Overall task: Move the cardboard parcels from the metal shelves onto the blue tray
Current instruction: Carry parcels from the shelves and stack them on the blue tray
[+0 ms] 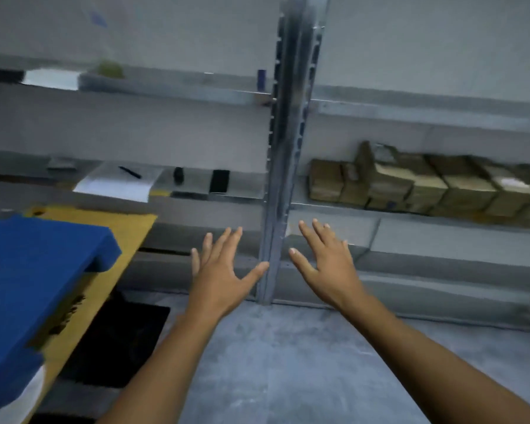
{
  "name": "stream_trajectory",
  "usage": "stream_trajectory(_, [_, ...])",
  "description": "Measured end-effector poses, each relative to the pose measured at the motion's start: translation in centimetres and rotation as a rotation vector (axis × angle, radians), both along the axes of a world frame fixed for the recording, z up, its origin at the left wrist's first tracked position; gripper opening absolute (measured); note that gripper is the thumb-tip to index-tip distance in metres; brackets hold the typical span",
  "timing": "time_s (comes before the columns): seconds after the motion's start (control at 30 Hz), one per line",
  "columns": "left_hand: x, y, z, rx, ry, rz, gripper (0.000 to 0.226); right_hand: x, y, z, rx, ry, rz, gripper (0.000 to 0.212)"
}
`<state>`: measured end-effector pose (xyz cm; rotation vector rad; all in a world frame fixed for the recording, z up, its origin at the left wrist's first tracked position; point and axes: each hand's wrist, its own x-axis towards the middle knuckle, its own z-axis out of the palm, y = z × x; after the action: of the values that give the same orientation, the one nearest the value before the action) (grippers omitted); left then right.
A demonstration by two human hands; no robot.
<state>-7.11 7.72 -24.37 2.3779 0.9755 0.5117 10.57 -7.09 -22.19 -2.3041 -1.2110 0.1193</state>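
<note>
Several brown cardboard parcels (426, 185) lie in a row on a metal shelf (334, 209) at the right. The blue tray (34, 276) sits at the left on a yellow surface (126, 228). My left hand (221, 270) and my right hand (328, 261) are both stretched forward, palms down, fingers spread, holding nothing. They hover on either side of the shelf's upright metal post (285, 166), below and left of the parcels. The picture is blurred by motion.
On the left shelf lie a white sheet with a pen (117, 182), a small dark object (178, 175) and a black phone-like slab (219, 181). An upper shelf holds blurred items (107, 70). Grey floor (288, 362) lies below.
</note>
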Motion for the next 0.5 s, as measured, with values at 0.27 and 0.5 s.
stream_trajectory(0.27, [19.9,-9.5,1.5,0.132,0.069,-0.261,0.11,14.8,-14.2,0.4,-0.007,0.026,-0.283,0.073])
stream_trajectory(0.5, [32.2,-11.3,1.4,0.081,0.061,-0.364,0.098,24.5,-16.5,-0.3,0.076,0.104,-0.37,0.074])
